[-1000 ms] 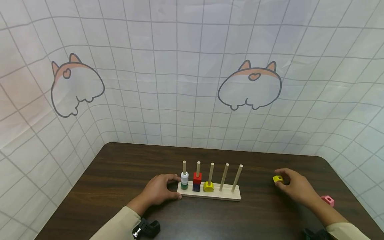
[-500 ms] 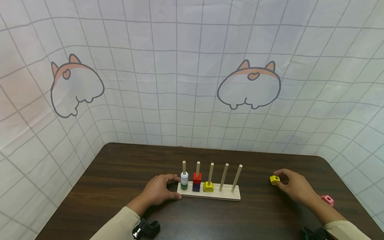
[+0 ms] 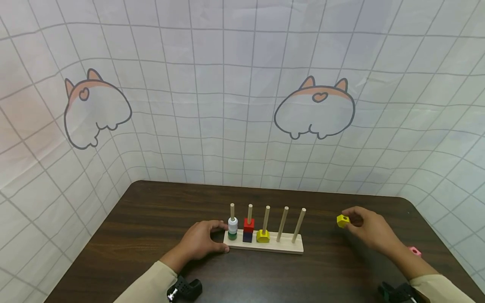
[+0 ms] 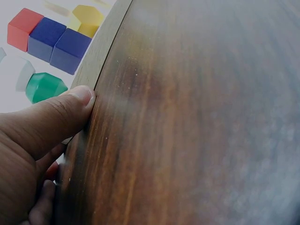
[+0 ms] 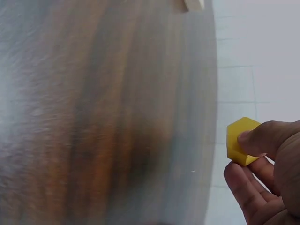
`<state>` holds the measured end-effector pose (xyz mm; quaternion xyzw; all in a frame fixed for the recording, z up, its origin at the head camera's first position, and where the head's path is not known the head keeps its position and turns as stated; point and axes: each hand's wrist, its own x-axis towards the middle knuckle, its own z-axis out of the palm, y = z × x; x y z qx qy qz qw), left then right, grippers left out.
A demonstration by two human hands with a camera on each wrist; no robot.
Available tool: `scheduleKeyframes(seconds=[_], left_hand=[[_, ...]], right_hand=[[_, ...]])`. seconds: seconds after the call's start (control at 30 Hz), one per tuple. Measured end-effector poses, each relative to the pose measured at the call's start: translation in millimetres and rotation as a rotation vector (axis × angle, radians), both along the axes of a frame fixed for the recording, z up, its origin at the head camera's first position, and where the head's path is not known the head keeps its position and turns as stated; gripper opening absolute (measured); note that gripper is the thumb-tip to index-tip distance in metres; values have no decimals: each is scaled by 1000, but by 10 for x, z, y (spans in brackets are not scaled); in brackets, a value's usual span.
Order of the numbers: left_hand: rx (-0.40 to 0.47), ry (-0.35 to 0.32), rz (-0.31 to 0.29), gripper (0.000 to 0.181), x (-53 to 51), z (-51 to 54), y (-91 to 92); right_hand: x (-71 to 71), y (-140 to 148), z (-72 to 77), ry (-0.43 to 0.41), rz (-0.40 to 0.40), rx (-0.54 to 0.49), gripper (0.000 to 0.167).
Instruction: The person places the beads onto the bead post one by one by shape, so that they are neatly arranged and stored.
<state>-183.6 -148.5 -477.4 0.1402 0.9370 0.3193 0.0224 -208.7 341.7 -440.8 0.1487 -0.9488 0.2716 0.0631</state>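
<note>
A wooden peg stand [image 3: 274,247] stands upright on the table. My left hand [image 3: 198,240] grips its left end, the thumb [image 4: 77,101] along the front edge. The leftmost peg carries a green bead [image 4: 44,87] under white beads [image 3: 233,225]. Beside them, a red block [image 3: 249,224] tops dark blue blocks [image 4: 70,50]. A yellow block [image 3: 263,236] sits low on the middle peg; the two right pegs are bare. Right of the stand, my right hand [image 3: 373,229] pinches another yellow block [image 3: 342,221], six-sided with a hole, between thumb and fingers, apart from the stand.
A pink block [image 3: 415,251] with a hole lies on the dark wooden table [image 3: 288,277], partly behind my right forearm. A white gridded curtain [image 3: 242,126] with cartoon prints hangs around the table's far side.
My right hand has moved left and slightly up with the yellow block, which has come away from the table. My left hand and the peg stand have stayed put.
</note>
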Motion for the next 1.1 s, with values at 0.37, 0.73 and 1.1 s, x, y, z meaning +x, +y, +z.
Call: scheduleKeyframes(seconds=[0.37, 0.73, 1.1], left_hand=[[4, -7, 0, 56, 1, -2, -4], [7, -3, 2, 56, 7, -6, -8], [-7, -8, 4, 55, -10, -15, -17]], right_hand=[[68, -173, 381, 73, 48, -4, 36], [157, -373, 651, 115, 105, -17, 35], [227, -496, 814, 144, 128, -13, 33]])
